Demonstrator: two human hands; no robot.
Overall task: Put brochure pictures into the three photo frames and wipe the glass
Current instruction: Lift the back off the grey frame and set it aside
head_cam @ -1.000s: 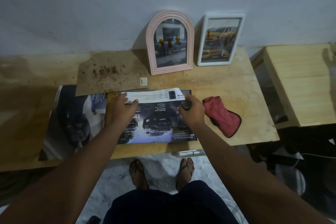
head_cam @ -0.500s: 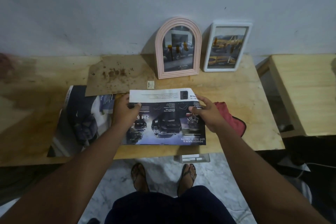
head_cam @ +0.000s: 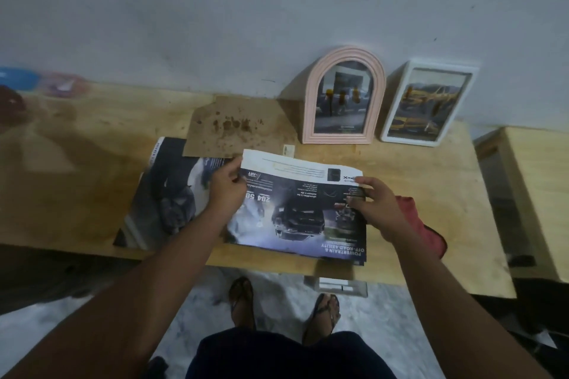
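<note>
A car brochure page (head_cam: pixel 295 212) with a dark vehicle picture is lifted slightly off the wooden table (head_cam: pixel 462 194). My left hand (head_cam: pixel 226 186) pinches its left edge, and my right hand (head_cam: pixel 374 203) pinches its upper right corner. A pink arched photo frame (head_cam: pixel 343 95) and a white rectangular photo frame (head_cam: pixel 428 103) stand against the wall, each with a picture inside. A red cloth (head_cam: pixel 418 224) lies on the table just right of my right hand. Another brochure sheet (head_cam: pixel 166 194) lies flat to the left.
A stained brown cardboard backing (head_cam: pixel 237 128) lies behind the brochure. A second wooden table (head_cam: pixel 542 188) stands at the right. A small white item (head_cam: pixel 338 284) sits below the table's front edge. Blurred coloured objects (head_cam: pixel 37 83) are at far left. My sandalled feet (head_cam: pixel 243 301) are on the floor.
The brochure page has gone from lying pressed on the table to being raised in both hands. The camera view has shifted, so the frames sit further right.
</note>
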